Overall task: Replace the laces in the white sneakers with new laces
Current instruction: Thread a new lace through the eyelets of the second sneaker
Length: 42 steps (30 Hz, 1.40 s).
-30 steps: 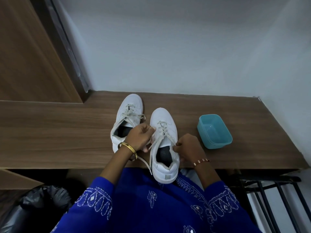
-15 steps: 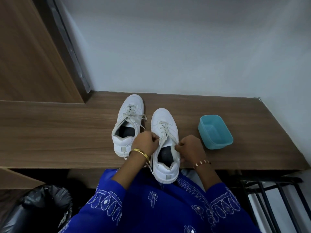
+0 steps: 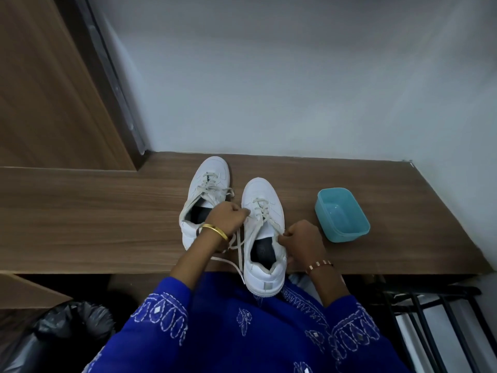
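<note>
**Lace held at both sides of the nearer sneaker**

Two white sneakers are set side by side on the tabletop [image 3: 107, 211], toes pointing away from the person. The sneaker being worked on [image 3: 265, 238] lies directly between the hands, its long axis running from the heel, which overhangs the near edge, out toward the wall. The left hand [image 3: 227, 219] is curled beside the upper eyelets and a strand of the lace [image 3: 262, 211] is pinched in it; loose lace trails down past that wrist toward the heel. The right hand [image 3: 301, 239] is closed at the opposite side, level with the shoe's opening, and the other strand appears to be gripped there. Both hands are about equally near the shoe, one on each flank. The lace is still threaded through the lower eyelets, so unlacing seems to be at an early stage, and the strands would probably have to be drawn back toward the heel. The second sneaker [image 3: 207, 189] lies just beyond the left hand, still laced. A blue tub [image 3: 341, 214] is placed beyond the right hand.
</note>
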{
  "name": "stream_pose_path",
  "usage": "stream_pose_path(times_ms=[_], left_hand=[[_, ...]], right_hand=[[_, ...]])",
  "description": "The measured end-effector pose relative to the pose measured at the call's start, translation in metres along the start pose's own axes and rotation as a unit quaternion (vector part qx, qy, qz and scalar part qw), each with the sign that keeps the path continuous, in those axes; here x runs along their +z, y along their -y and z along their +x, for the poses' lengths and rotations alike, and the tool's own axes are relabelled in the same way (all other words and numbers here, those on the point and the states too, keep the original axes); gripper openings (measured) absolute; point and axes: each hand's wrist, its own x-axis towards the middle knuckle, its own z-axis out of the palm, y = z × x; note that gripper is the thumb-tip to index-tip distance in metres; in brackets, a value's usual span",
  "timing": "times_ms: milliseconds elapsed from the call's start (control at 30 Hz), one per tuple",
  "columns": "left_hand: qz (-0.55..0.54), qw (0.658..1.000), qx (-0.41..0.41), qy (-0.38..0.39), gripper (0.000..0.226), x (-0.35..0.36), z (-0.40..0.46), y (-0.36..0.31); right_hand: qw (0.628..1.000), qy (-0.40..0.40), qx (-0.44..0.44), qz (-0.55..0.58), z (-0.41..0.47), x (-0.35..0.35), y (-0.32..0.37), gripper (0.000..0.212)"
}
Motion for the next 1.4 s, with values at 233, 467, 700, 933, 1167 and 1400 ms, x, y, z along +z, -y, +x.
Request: stream_pose_path(times_ms=[233,467,700,933,1167,1400], left_hand=[[-0.202,0.976,-0.004,0.076,0.029,-0.041,-0.007,-0.020],[-0.401,0.902,-0.036,0.157,0.023,-0.042,-0.008,-0.027],[-0.532,0.832,-0.117,0.105,0.026,-0.048,-0.004,-0.013],[-0.480,0.863,-0.153,0.025,0.031,-0.040,0.007,0.011],[-0.007,0.973,0.127,-0.195,0.027,-0.018,-0.013,0.002],[-0.085,0.959,0.259,-0.082,0.014,0.009,-0.028,-0.002]], right_hand=[[0.993,-0.096,-0.039,0.057,-0.014,-0.007,0.013,0.028],[0.948,0.040,-0.145,0.280,-0.032,-0.007,0.058,0.013],[0.801,0.230,-0.055,0.550,-0.031,-0.023,0.046,0.027],[0.769,0.117,-0.043,0.627,-0.020,-0.069,0.024,0.027],[0.941,0.004,-0.087,0.328,-0.025,-0.072,0.044,0.016],[0.955,-0.101,-0.104,0.257,-0.026,-0.047,0.051,0.018]])
